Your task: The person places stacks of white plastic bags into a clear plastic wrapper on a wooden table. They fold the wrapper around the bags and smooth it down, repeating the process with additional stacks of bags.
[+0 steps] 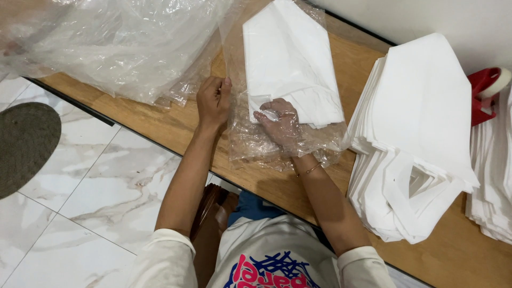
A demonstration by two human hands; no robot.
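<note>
A folded white fabric bag point(290, 58) lies partly inside a clear plastic sleeve point(256, 144) on the wooden table point(176, 125). My left hand point(213, 101) pinches the sleeve's left edge near its open end. Inside the sleeve's mouth, my right hand point(280, 122) is under the plastic with its fingers closed on the bag's lower edge. A thin bracelet sits on my right wrist.
A tall stack of white fabric bags point(421, 138) stands to the right, with another stack point(493, 181) at the far right edge. A red tape dispenser point(488, 90) sits behind them. Crumpled clear plastic sleeves point(117, 45) are heaped at the upper left. Marble floor and a dark mat point(24, 144) lie left.
</note>
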